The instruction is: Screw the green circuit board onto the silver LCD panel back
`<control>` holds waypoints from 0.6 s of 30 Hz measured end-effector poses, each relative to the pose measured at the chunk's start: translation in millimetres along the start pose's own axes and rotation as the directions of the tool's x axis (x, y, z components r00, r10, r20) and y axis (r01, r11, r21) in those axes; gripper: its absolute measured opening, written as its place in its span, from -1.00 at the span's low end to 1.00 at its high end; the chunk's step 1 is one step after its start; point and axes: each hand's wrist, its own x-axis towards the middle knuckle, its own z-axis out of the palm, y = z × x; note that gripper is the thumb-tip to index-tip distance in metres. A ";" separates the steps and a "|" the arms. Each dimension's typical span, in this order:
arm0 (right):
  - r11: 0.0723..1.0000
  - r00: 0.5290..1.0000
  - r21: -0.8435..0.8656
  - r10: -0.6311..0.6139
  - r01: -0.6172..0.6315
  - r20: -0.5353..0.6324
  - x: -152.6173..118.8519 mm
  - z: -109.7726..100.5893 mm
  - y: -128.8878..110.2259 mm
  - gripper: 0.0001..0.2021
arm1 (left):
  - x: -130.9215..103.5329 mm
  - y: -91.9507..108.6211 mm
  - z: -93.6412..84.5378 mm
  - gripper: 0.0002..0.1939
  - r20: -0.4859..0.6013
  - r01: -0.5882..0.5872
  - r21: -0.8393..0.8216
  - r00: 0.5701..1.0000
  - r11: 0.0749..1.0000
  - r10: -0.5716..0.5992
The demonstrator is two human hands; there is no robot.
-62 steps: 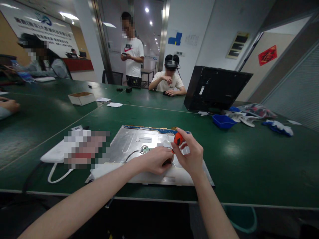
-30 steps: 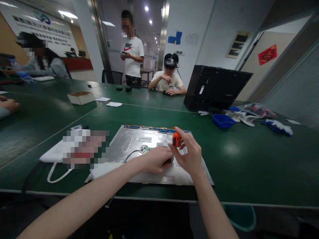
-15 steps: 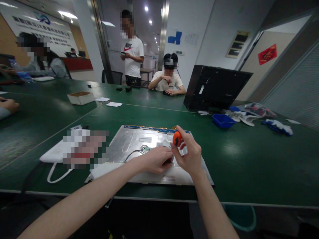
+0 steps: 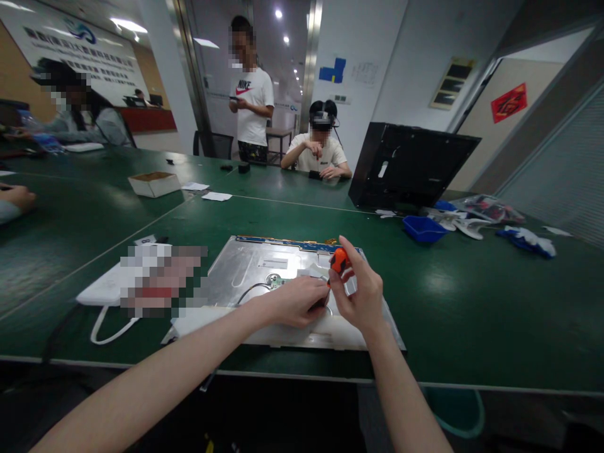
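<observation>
A metal-backed display panel (image 4: 250, 264) lies flat on the green table, a blue circuit strip along its far edge. My right hand (image 4: 361, 292) grips an orange and black screwdriver (image 4: 338, 260) by its handle, shaft pointing down toward the panel. Beside the shaft, my left hand (image 4: 299, 302) is closed low over the panel; what its fingers hold is hidden, though something dark shows under them. A small green board (image 4: 276, 283) with a black cable sits on the panel left of my hands. The screwdriver's tip is out of sight.
A white device (image 4: 117, 277) with a white cable lies left of the panel. Farther back are a small open box (image 4: 154, 184), a blue tray (image 4: 423, 228), gloves (image 4: 528, 241) and a large black screen housing (image 4: 415, 167). Several people are around the table (image 4: 472, 314).
My right hand and the screwdriver handle have shifted very slightly right, and the handle has turned a little. My left hand stays in place over the panel.
</observation>
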 end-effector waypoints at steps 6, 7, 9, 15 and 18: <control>1.000 1.000 -0.005 -0.003 0.003 0.006 0.0 -0.2 0.6 -0.43 | 0.1 -0.5 0.7 -0.91 0.000 0.008 0.012 1.000 1.000 -0.008; 1.000 1.000 -0.007 -0.001 0.001 0.008 0.0 -0.2 0.7 -0.43 | 0.1 -0.7 0.9 -0.90 0.001 0.008 0.010 1.000 1.000 -0.008; 1.000 1.000 -0.012 -0.001 0.002 0.012 0.2 -0.3 0.8 -0.43 | 0.1 -1.3 1.4 -0.91 0.001 0.005 0.008 1.000 1.000 -0.005; 1.000 0.999 0.009 -0.018 0.017 0.027 0.3 -0.7 0.5 -0.44 | 0.6 -4.2 4.3 -0.93 -0.008 -0.005 -0.016 1.000 1.000 0.005; 1.000 0.999 0.012 -0.005 0.004 0.033 0.1 -0.5 1.3 -0.45 | 1.0 -4.9 5.1 -0.94 -0.007 -0.001 -0.013 1.000 1.000 0.001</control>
